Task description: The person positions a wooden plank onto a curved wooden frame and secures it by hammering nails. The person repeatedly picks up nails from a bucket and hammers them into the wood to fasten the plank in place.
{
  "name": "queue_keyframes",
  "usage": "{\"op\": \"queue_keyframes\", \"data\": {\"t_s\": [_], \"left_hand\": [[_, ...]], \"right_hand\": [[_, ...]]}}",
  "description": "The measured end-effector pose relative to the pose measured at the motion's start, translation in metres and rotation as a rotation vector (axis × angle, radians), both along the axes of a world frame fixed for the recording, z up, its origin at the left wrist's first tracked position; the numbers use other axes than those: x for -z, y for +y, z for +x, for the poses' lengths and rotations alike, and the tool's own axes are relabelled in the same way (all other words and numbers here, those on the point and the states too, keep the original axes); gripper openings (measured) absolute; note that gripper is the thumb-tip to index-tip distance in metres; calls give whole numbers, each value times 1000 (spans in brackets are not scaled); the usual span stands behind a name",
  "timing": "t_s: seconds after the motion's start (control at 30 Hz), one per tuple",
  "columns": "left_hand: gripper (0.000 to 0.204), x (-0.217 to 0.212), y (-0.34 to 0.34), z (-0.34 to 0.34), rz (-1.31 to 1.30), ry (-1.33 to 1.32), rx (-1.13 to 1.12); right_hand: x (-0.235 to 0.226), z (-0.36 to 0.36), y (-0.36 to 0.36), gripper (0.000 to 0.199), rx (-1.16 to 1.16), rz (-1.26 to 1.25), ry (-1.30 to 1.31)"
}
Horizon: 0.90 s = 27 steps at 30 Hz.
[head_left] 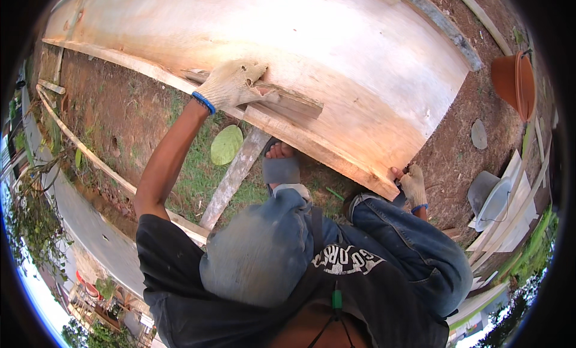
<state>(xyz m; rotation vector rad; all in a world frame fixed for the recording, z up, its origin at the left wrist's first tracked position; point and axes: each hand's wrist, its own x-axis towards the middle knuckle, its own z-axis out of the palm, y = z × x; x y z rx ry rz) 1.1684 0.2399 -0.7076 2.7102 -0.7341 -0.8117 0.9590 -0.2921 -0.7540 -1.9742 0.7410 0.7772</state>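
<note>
Along the near edge of the plywood sheet (312, 54), I am steadying the work with both gloved hands. My left hand (233, 84) is lying flat with fingers pressed together over a short wooden batten (288, 102) that is sitting on the sheet's near edge, close to its middle. My right hand (413, 185) is curling around the sheet's near right corner, thumb above and fingers beneath as far as I can tell; the fingertips are hidden under the edge.

The sheet is resting on a slanted wooden plank (235, 174) that is running out from under its near edge toward my left knee, over grass and bare soil. My sandalled foot (281, 165) is sitting just beside that plank, right below the sheet's edge. A green leaf (226, 145) is lying on the grass beside the plank, to its left.

To do this well, I am judging that the left palm should be bearing straight down on the batten so it is not sliding along the edge, while the right hand is keeping the corner level. An orange basin (515, 81) and a grey hat (489, 195) are lying well beyond the sheet's right end.
</note>
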Motion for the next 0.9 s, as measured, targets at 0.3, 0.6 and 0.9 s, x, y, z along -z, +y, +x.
{"op": "queue_keyframes", "data": {"t_s": [0.3, 0.6, 0.9], "left_hand": [[49, -15, -53, 35, -474, 83, -392], [73, -32, -109, 46, -1429, 467, -1091], [76, -27, -181, -26, -1808, 736, -1631]], "right_hand": [[5, 10, -3, 38, -24, 3, 77], [-67, 80, 9, 70, -101, -340, -388], [-92, 122, 149, 87, -562, 573, -304]]}}
